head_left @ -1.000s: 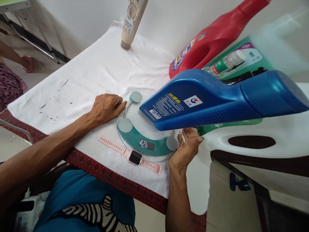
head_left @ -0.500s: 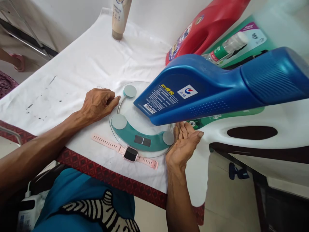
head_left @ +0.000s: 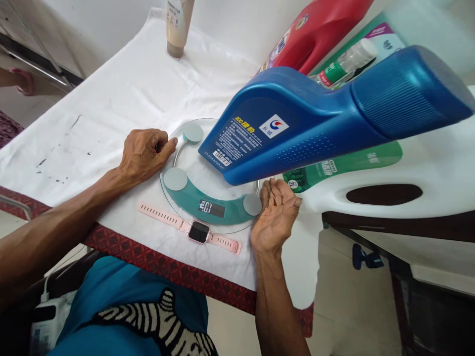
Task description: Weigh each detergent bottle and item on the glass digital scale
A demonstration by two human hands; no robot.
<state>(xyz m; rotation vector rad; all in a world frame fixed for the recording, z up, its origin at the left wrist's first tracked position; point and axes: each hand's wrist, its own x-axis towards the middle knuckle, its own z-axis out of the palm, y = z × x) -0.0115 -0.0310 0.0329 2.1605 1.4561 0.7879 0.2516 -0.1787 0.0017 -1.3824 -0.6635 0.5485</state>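
Note:
A round glass scale with a teal band and grey pads lies on the white cloth. Its display is lit with digits. On top of it, a dark blue bottle with a ribbed cap leans far over to the right. My left hand rests at the scale's left rim, fingers loosely curled and thumb apart, holding nothing that shows. Beside the right rim, my right hand lies palm up with fingers slightly bent and nothing in it. A pink smartwatch lies flat along the near rim.
A beige tube stands at the back. A red jug, a clear small bottle and a large white bottle with a green label crowd the right side. A red patterned border edges the cloth. Another person's foot shows at far left.
The scale's display has gone from a single partial mark to several lit digits. The view has shifted slightly; the blue bottle stays on the scale and both hands keep nearly the same pose.

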